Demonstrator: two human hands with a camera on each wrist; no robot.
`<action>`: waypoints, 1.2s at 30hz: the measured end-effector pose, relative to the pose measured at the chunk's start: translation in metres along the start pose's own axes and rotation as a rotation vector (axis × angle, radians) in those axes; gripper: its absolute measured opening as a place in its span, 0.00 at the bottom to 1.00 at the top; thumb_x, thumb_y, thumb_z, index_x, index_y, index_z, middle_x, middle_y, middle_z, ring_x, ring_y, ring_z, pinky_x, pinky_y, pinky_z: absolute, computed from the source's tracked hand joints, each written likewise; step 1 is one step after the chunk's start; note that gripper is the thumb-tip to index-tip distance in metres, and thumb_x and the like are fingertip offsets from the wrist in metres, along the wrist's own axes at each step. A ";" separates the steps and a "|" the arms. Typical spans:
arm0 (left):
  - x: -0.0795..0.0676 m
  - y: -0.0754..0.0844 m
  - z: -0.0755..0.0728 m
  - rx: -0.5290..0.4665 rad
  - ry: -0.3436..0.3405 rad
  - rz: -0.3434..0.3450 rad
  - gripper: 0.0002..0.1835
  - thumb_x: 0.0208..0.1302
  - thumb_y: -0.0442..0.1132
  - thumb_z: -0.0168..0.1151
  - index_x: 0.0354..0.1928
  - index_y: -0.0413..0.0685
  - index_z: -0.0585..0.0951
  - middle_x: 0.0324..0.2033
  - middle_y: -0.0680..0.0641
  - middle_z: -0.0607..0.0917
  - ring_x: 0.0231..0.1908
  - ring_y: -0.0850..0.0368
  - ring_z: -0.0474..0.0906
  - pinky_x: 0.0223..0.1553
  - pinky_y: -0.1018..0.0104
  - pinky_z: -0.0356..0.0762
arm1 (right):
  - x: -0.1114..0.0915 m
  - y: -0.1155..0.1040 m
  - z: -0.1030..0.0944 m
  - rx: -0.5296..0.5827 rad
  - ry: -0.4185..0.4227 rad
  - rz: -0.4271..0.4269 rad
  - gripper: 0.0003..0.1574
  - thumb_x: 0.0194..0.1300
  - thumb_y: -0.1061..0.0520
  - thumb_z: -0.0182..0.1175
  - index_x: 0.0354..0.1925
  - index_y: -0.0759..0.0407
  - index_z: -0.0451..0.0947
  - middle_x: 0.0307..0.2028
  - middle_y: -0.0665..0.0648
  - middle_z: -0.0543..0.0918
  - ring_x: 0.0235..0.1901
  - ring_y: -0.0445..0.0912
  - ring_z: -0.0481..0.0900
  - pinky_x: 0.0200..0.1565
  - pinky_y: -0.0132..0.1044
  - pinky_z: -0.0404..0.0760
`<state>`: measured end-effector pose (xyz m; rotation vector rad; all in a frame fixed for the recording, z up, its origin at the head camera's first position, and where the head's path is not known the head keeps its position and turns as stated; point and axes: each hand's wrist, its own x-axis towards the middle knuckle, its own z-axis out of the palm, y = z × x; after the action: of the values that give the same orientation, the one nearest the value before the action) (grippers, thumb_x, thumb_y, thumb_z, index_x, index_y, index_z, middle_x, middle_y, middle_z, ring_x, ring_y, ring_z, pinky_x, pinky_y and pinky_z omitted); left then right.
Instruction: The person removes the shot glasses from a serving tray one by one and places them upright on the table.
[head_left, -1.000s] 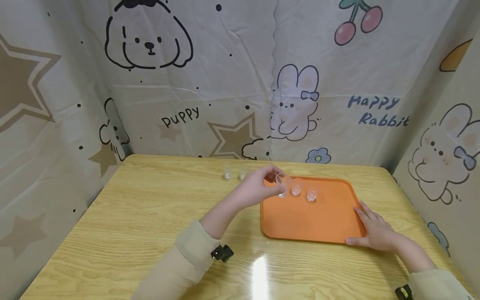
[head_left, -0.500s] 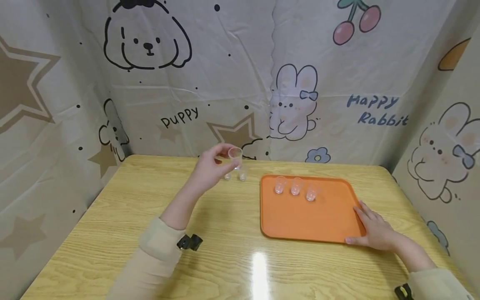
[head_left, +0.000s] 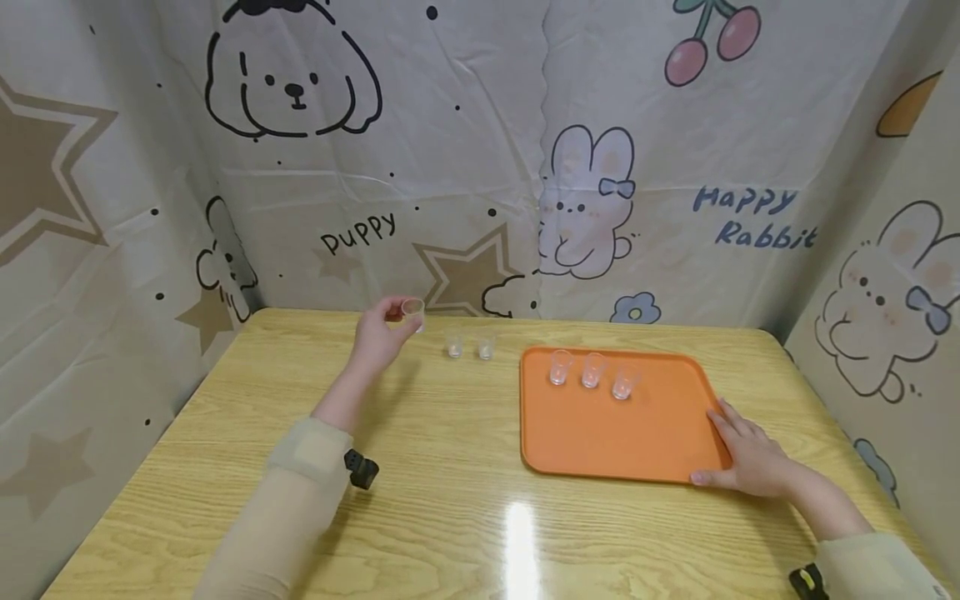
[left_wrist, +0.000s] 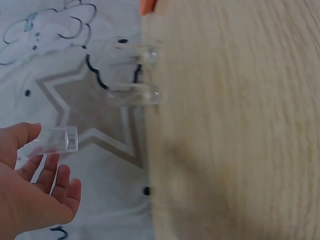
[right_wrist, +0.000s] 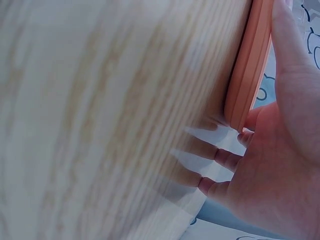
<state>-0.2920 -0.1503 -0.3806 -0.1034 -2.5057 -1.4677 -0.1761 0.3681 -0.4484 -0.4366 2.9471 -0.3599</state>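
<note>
Between thumb and fingers, my left hand (head_left: 377, 337) pinches a small clear shot glass (head_left: 414, 317), raised over the back of the table, left of two more glasses. In the left wrist view that shot glass (left_wrist: 56, 139) lies sideways across the picture with its thick base away from the palm. My right hand (head_left: 756, 463) rests against the right end of an orange tray (head_left: 630, 446), fingers spread along its rim and thumb at the front corner. Three clear shot glasses (head_left: 591, 372) stand in a row on the tray's back left part.
Two shot glasses (head_left: 486, 347) stand side by side on the wooden table (head_left: 420, 500) near its back edge, left of the tray. A printed cloth (head_left: 375, 167) hangs behind the table and at both sides.
My left hand has moved from the tray's left end leftward past the two table glasses, holding a shot glass. Three glasses stay on the tray. The right hand has stayed at the tray.
</note>
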 end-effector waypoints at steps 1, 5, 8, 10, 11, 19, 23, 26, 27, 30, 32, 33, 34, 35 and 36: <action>0.003 -0.005 0.001 0.003 0.001 -0.017 0.20 0.60 0.36 0.64 0.54 0.37 0.75 0.48 0.37 0.78 0.51 0.44 0.72 0.55 0.53 0.69 | 0.000 0.000 0.000 0.002 -0.001 0.003 0.66 0.51 0.35 0.66 0.66 0.78 0.50 0.68 0.77 0.44 0.58 0.78 0.54 0.46 0.75 0.61; 0.013 -0.024 0.007 0.009 0.000 -0.084 0.20 0.62 0.37 0.63 0.54 0.38 0.75 0.48 0.38 0.78 0.51 0.44 0.72 0.55 0.55 0.69 | -0.001 0.000 0.000 0.008 -0.004 0.005 0.66 0.51 0.35 0.66 0.67 0.78 0.49 0.69 0.77 0.44 0.58 0.78 0.54 0.47 0.75 0.61; 0.019 -0.035 0.010 0.018 -0.016 -0.126 0.20 0.62 0.37 0.62 0.55 0.38 0.74 0.49 0.38 0.77 0.51 0.44 0.70 0.56 0.54 0.68 | -0.001 -0.001 -0.001 0.010 -0.008 0.004 0.66 0.52 0.35 0.66 0.67 0.78 0.49 0.69 0.77 0.43 0.58 0.77 0.54 0.47 0.74 0.61; 0.022 -0.042 0.011 0.041 -0.038 -0.145 0.20 0.63 0.38 0.62 0.55 0.37 0.74 0.49 0.38 0.77 0.52 0.44 0.70 0.56 0.53 0.68 | -0.001 -0.002 -0.001 0.013 -0.010 0.003 0.66 0.52 0.35 0.66 0.67 0.78 0.49 0.69 0.77 0.43 0.58 0.77 0.54 0.47 0.74 0.61; 0.023 -0.045 0.012 0.055 -0.055 -0.154 0.21 0.63 0.38 0.61 0.56 0.37 0.74 0.49 0.38 0.76 0.52 0.44 0.70 0.56 0.53 0.67 | -0.001 -0.002 -0.001 0.013 -0.011 0.003 0.66 0.52 0.35 0.66 0.67 0.77 0.49 0.69 0.77 0.43 0.58 0.77 0.54 0.47 0.74 0.61; 0.021 -0.055 0.020 0.086 -0.152 -0.160 0.20 0.63 0.35 0.61 0.55 0.34 0.74 0.47 0.38 0.76 0.49 0.45 0.68 0.51 0.54 0.68 | -0.001 -0.003 -0.002 0.011 -0.009 0.012 0.66 0.51 0.35 0.66 0.67 0.78 0.49 0.68 0.77 0.44 0.58 0.77 0.54 0.48 0.74 0.60; 0.021 -0.058 0.022 0.084 -0.172 -0.163 0.19 0.63 0.35 0.60 0.55 0.34 0.74 0.46 0.38 0.76 0.48 0.45 0.69 0.49 0.54 0.69 | -0.001 -0.001 -0.001 0.006 0.001 0.009 0.66 0.51 0.35 0.67 0.66 0.78 0.50 0.68 0.78 0.46 0.58 0.77 0.55 0.47 0.74 0.61; 0.021 -0.058 0.023 0.088 -0.176 -0.163 0.21 0.63 0.35 0.60 0.56 0.33 0.73 0.46 0.37 0.76 0.48 0.44 0.69 0.50 0.54 0.70 | -0.001 -0.001 0.000 0.007 0.003 0.005 0.65 0.51 0.35 0.67 0.66 0.78 0.50 0.68 0.78 0.46 0.58 0.77 0.55 0.46 0.74 0.62; 0.021 -0.058 0.023 0.086 -0.179 -0.164 0.22 0.63 0.34 0.60 0.58 0.33 0.72 0.47 0.37 0.76 0.49 0.43 0.69 0.50 0.53 0.70 | -0.001 -0.001 0.000 0.009 0.003 0.004 0.65 0.51 0.35 0.67 0.66 0.78 0.50 0.68 0.78 0.46 0.58 0.77 0.55 0.46 0.74 0.62; 0.021 -0.057 0.023 0.092 -0.197 -0.167 0.27 0.63 0.35 0.60 0.62 0.34 0.68 0.52 0.35 0.74 0.54 0.41 0.69 0.54 0.51 0.69 | -0.001 -0.001 0.000 0.014 0.001 0.002 0.65 0.51 0.36 0.67 0.67 0.78 0.50 0.68 0.78 0.46 0.58 0.77 0.55 0.46 0.74 0.62; 0.021 -0.055 0.022 0.100 -0.206 -0.168 0.31 0.62 0.36 0.60 0.66 0.36 0.64 0.57 0.35 0.72 0.58 0.40 0.66 0.57 0.49 0.68 | -0.001 -0.001 0.000 0.014 0.003 0.000 0.65 0.51 0.36 0.67 0.67 0.78 0.50 0.68 0.78 0.46 0.58 0.77 0.55 0.46 0.74 0.62; 0.021 -0.053 0.022 0.093 -0.205 -0.176 0.32 0.62 0.36 0.61 0.67 0.37 0.62 0.59 0.36 0.70 0.60 0.40 0.64 0.58 0.49 0.67 | -0.001 -0.001 0.000 0.015 0.002 0.003 0.66 0.51 0.35 0.67 0.67 0.78 0.50 0.68 0.78 0.46 0.58 0.77 0.55 0.47 0.74 0.62; 0.020 -0.050 0.021 0.096 -0.202 -0.177 0.33 0.62 0.37 0.61 0.67 0.37 0.61 0.61 0.36 0.69 0.61 0.39 0.63 0.59 0.49 0.66 | -0.001 -0.001 0.000 0.016 0.001 0.005 0.66 0.51 0.35 0.67 0.67 0.78 0.49 0.68 0.78 0.45 0.58 0.77 0.54 0.47 0.74 0.61; 0.020 -0.047 0.020 0.100 -0.196 -0.176 0.34 0.62 0.38 0.61 0.68 0.37 0.60 0.63 0.36 0.67 0.63 0.39 0.61 0.60 0.48 0.65 | -0.001 -0.001 0.000 0.017 0.001 0.005 0.66 0.51 0.35 0.67 0.67 0.78 0.49 0.68 0.78 0.45 0.58 0.77 0.54 0.47 0.74 0.61; 0.020 -0.043 0.019 0.098 -0.189 -0.177 0.35 0.62 0.38 0.61 0.68 0.38 0.59 0.64 0.36 0.66 0.64 0.39 0.60 0.61 0.48 0.64 | -0.001 -0.001 0.000 0.018 0.002 0.004 0.66 0.51 0.35 0.67 0.67 0.78 0.49 0.68 0.78 0.45 0.58 0.77 0.54 0.47 0.74 0.61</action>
<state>-0.3218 -0.1563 -0.4218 -0.0033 -2.7981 -1.4582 -0.1751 0.3678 -0.4483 -0.4278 2.9437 -0.3859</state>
